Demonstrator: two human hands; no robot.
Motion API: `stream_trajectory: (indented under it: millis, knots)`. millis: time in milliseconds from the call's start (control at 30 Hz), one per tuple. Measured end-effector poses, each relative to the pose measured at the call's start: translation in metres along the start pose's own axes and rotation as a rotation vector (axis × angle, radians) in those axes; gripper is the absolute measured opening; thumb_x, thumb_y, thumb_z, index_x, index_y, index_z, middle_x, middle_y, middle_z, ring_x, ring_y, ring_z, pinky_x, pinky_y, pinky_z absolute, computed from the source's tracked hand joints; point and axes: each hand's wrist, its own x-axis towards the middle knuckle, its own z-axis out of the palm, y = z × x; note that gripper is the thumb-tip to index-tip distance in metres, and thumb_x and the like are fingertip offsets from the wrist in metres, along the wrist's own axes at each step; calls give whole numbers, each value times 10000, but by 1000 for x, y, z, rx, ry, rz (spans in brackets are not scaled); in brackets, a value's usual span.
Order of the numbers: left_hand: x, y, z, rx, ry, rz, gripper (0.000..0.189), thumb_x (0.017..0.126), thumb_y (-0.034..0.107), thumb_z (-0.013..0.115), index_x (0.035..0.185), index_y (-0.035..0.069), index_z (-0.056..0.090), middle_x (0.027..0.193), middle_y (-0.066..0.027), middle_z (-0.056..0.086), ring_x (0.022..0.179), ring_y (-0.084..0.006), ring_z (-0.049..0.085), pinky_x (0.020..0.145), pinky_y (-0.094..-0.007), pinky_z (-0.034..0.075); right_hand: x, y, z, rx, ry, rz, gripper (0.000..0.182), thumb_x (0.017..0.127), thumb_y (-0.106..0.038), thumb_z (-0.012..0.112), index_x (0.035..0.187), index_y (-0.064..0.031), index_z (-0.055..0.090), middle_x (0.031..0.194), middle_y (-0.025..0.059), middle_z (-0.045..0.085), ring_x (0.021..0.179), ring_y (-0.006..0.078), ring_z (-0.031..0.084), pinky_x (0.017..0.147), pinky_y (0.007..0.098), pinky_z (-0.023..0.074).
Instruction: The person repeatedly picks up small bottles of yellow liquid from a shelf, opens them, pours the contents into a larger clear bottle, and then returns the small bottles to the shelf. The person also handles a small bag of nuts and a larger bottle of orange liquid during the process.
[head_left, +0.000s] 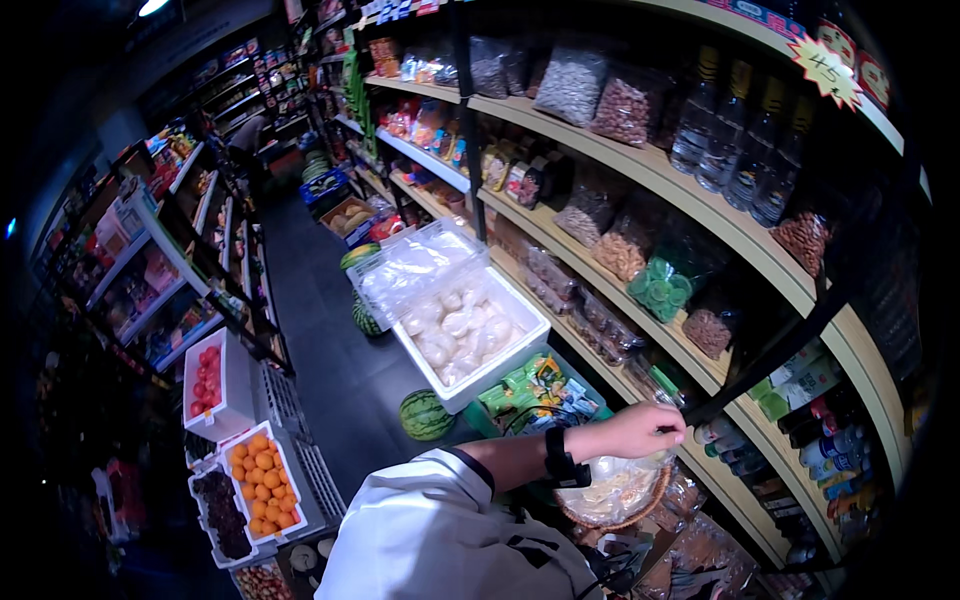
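My left hand reaches across to the right with its fingers curled, a dark gap showing among them and no object visible inside. It is above a wicker basket lined with clear plastic and holding pale food pieces. Close to the fingertips runs a black shelf post; contact cannot be made out. A black band circles the wrist. Left of the arm are a green crate of bright packets and a white foam box of pale bagged items, its clear plastic cover folded back. My right hand is out of view.
Wooden shelves along the right carry bagged dry goods and bottles. A watermelon lies on the aisle floor. At left are boxes of oranges, dark grapes and red fruit. A person is far down the aisle.
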Motion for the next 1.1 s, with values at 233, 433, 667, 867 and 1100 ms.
stream_trajectory:
  millis: [233, 433, 667, 867, 1100]
  knots:
    - [-57, -13, 22, -151, -49, -222, 177, 966, 187, 586, 1012, 25, 640, 934, -50, 667, 821, -134, 629, 751, -275, 490, 43, 23, 10, 286, -478, -59, 552, 976, -503, 446, 1323, -85, 544, 1120, 139, 658, 972, 327, 641, 928, 531, 485]
    - [-56, -30, 86, -530, -98, -585, 131, 966, 125, 572, 1048, 30, 609, 961, -30, 645, 851, -119, 613, 728, -250, 509, -25, 39, -29, 584, -166, -217, 660, 911, -589, 552, 1367, -114, 526, 1391, 66, 540, 1258, 290, 495, 1078, 497, 364]
    - [-29, -93, 211, -431, -455, -639, 260, 941, 106, 591, 1192, 55, 550, 1069, -45, 634, 928, -150, 638, 763, -300, 535, -161, 83, -122, 839, 381, -468, 490, 960, -283, 548, 1387, -55, 471, 1379, 134, 533, 1279, 315, 493, 1113, 493, 345]
    - [40, -178, 276, 106, -205, -462, 413, 860, 59, 592, 1252, -52, 521, 1059, -150, 638, 947, -218, 637, 802, -295, 504, -246, 117, -117, 1024, 651, -613, 471, 965, -285, 513, 1367, -42, 479, 1399, 141, 516, 1329, 315, 442, 1133, 504, 308]
    - [150, -358, 221, 247, 97, -94, 214, 786, 8, 549, 988, -38, 600, 692, -64, 572, 639, -188, 547, 604, -323, 459, -283, 139, -125, 1084, 799, -631, 439, 949, -276, 513, 1313, -31, 519, 1347, 127, 556, 1253, 315, 509, 1089, 480, 365]
